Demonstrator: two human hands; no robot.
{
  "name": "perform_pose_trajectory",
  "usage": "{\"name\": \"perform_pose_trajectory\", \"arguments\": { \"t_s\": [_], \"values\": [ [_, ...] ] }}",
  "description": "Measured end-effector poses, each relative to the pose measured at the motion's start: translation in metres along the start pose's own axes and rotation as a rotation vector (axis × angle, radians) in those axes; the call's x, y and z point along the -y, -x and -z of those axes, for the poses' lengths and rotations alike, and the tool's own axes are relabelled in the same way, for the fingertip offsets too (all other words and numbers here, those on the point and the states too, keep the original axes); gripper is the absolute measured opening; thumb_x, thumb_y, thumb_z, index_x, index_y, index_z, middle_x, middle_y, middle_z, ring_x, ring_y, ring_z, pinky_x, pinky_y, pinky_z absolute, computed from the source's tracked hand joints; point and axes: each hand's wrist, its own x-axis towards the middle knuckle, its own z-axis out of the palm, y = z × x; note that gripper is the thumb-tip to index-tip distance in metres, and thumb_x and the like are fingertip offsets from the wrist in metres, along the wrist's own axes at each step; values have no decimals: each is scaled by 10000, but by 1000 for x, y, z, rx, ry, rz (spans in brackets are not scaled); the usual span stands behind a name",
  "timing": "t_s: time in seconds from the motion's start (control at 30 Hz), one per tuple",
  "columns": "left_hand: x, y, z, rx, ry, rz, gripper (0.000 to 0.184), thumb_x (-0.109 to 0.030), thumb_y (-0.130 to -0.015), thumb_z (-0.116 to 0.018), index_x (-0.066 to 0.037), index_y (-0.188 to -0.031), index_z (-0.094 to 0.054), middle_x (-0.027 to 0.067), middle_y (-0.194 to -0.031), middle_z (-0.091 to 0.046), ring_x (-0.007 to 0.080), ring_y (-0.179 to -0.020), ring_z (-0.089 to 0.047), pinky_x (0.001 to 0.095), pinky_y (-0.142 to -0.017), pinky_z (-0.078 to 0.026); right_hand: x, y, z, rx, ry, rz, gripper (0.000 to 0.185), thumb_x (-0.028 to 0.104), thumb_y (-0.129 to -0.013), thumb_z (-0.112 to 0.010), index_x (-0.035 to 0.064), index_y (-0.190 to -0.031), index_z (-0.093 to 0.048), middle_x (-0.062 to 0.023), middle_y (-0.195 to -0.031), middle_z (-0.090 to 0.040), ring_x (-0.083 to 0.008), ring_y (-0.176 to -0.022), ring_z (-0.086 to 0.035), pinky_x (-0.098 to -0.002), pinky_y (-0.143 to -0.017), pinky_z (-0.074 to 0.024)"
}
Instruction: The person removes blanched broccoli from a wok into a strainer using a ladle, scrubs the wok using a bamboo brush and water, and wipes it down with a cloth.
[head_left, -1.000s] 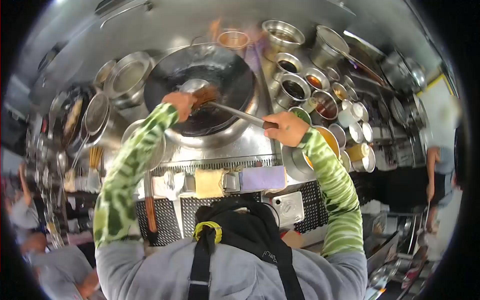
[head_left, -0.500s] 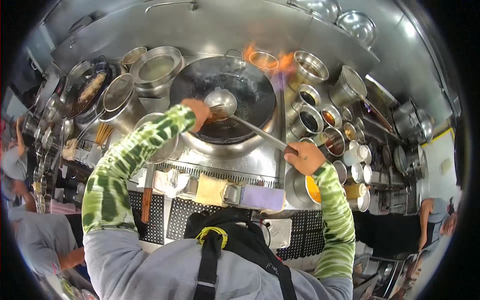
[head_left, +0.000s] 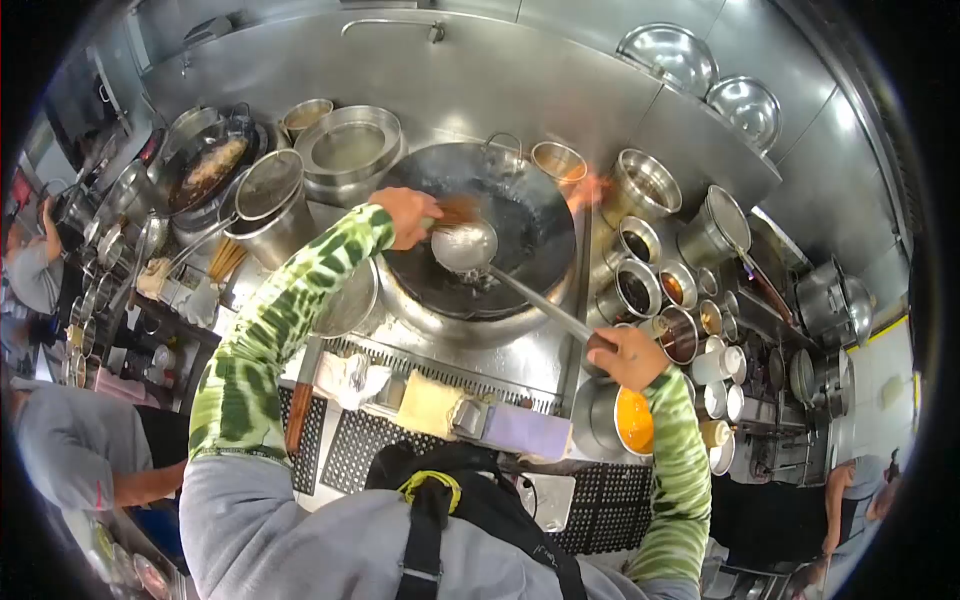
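Observation:
A large dark wok (head_left: pixel 530 215) sits on the steel stove in front of me. My left hand (head_left: pixel 408 217) is closed round the end of a bristled wok brush (head_left: pixel 458 209), whose bristles are blurred over the wok, just behind the ladle's bowl. Inside the wok rests the round bowl of a metal ladle (head_left: pixel 465 248); whether it touches the brush I cannot tell. Over the stove's right front, my right hand (head_left: pixel 632 357) grips the ladle by the wooden end of its long handle.
Flame (head_left: pixel 590 190) shows behind the wok's right side, beside a small strainer (head_left: pixel 559 163). Several sauce pots (head_left: pixel 633 287) crowd the right. A flat strainer (head_left: pixel 348 300) and a tall pot (head_left: pixel 275 235) stand left. Folded cloths (head_left: pixel 430 404) line the front edge. Co-workers (head_left: pixel 85 450) stand at both sides.
The brush has gone from the near side of the ladle's bowl to its far side. The ladle's bowl has come slightly nearer. The flame is smaller, and the whole view has shifted.

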Motion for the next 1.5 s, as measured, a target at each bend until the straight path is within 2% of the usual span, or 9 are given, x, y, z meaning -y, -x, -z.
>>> {"name": "perform_pose_trajectory", "arguments": {
  "t_s": [0.17, 0.33, 0.47, 0.5, 0.57, 0.83, 0.97, 1.1, 1.5],
  "values": [
    [-21, -41, -68, -44, 351, 542, 489, -268, -830, -645, -134, -1294, -574, 172, -1235, -604, 345, -1139, -571, 413, -1007, -439, 11, -27, 3, 133, -457, -408, 243, 251, -859, -625, 30, -961, -629, 3, -661, -549, -60, -476, -449, -225, -418, -344],
    [-47, -22, -56, 130, -52, 241, 358, -213, -784, -654, -97, -1122, -668, 149, -1039, -682, 313, -972, -663, 441, -803, -544, -4, -25, 2, -126, 200, -21, 308, 257, -822, -617, 11, -1006, -617, -230, -872, -641, -430, -861, -607, -467, -764, -485],
    [-37, -9, -19, 35, -80, 233, 255, -170, -701, -735, -70, -935, -716, 148, -966, -703, 281, -876, -694, 398, -725, -564, -16, -11, 21, 5, 119, -28, 239, 269, -849, -604, 50, -941, -629, -144, -683, -613, -300, -636, -609, -394, -583, -466],
    [-22, -33, -11, 488, 73, 150, 457, -150, -729, -673, -205, -1180, -626, 76, -1125, -653, 292, -954, -656, 413, -781, -550, -26, -18, 24, 145, 22, -109, 236, 272, -857, -602, 50, -933, -631, -119, -635, -591, -246, -577, -590, -367, -541, -450],
    [-43, -2, -28, 107, 61, 241, 400, -207, -773, -650, -184, -1172, -638, 104, -1094, -665, 301, -967, -652, 431, -809, -539, 10, -20, 31, 164, -200, -442, 239, 278, -866, -604, 46, -913, -636, -83, -596, -552, -162, -540, -543, -331, -512, -430],
    [-17, 26, 5, -605, 360, 177, 410, -248, -806, -637, -86, -1183, -624, 175, -1217, -599, 360, -1051, -605, 425, -898, -506, -2, 3, 1, -452, 818, 223, 318, 218, -839, -623, 82, -1124, -586, -173, -886, -638, -396, -765, -623, -486, -628, -481],
    [-1, -29, -61, 53, 315, 528, 414, -239, -826, -574, -105, -1214, -628, 170, -1172, -640, 357, -1064, -617, 411, -963, -473, -71, 8, -15, -276, 709, -55, 214, 189, -801, -634, 82, -983, -597, -170, -830, -648, -391, -748, -634, -507, -635, -484],
    [12, -28, -55, -299, 605, 458, 423, -278, -787, -593, -92, -1162, -662, 159, -1044, -689, 337, -1021, -643, 384, -928, -494, -102, 18, -1, -138, 804, -236, 151, 197, -751, -652, 92, -845, -600, -176, -776, -648, -394, -725, -640, -508, -636, -502],
    [19, -53, -47, -23, 1159, 433, 491, -289, -828, -646, -123, -1286, -583, 96, -891, -686, 105, -522, -577, 223, -433, -466, -114, 32, -35, -69, 670, -363, 211, 246, -832, -593, 84, -945, -520, -216, -761, -642, -434, -725, -629, -548, -646, -499]
  ]
}}
